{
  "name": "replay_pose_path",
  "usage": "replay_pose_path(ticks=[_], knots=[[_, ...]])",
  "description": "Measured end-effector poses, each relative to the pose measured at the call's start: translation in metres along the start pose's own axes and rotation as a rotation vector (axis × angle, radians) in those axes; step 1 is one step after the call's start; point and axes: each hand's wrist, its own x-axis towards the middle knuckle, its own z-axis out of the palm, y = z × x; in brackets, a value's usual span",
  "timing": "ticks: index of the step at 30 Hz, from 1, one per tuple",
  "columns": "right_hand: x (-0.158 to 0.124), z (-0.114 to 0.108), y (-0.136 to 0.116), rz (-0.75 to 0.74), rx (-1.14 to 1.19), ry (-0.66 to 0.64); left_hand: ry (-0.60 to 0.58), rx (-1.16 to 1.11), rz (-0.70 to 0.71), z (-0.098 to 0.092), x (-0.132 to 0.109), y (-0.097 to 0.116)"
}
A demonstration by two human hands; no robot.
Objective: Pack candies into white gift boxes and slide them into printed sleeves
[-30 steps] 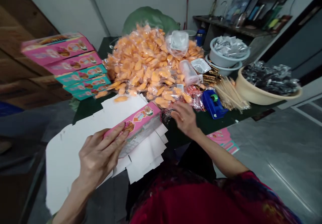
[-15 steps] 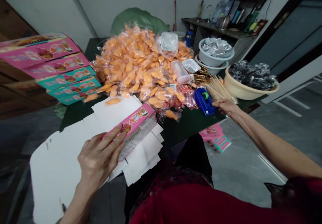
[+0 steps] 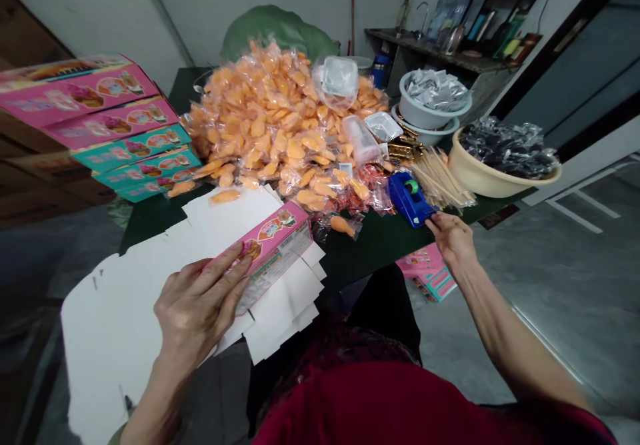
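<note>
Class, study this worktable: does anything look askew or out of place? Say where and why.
Yes. The white card sheets beneath the pink box are fanned unevenly, their edges out of line. One orange packet rests on those sheets, at the edge of the main pile. I see no obvious damage.

Small carton [image 3: 277, 248]: pink top, multicoloured printed pictures; long side pale grey with fine print. Tape dispenser [image 3: 406, 202]: blue; its roll [image 3: 412, 186], green. Wrapped pieces [image 3: 273, 125]: orange, under clear film. Stacked boxes [image 3: 133, 128]: pink above, teal below, likewise picture-printed. Sheets [image 3: 135, 278]: white. Tabletop [image 3: 383, 240]: dark green. Sack [image 3: 280, 28]: duller green. The worker's shirt [image 3: 370, 405]: deep red.
</note>
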Motion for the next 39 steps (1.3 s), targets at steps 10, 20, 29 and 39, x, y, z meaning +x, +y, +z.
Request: replay_pose_path(ticks=[10,20,29,39], knots=[[-0.006,-0.003,0.004,-0.256,-1.014,-0.083,0.05,-0.008,-0.016,0.0,0.006,0.006],[-0.189,0.151,-0.012,-0.075,-0.205,-1.036,0.062,0.103,-0.036,0.001,0.008,0.013],[-0.2,0.175,0.008,0.123,-0.233,-0.835,0.077,0.129,-0.018,0.003,0.007,0.015],[-0.206,0.183,0.03,0.495,-0.068,-0.796,0.077,0.092,0.003,0.004,0.009,0.008]])
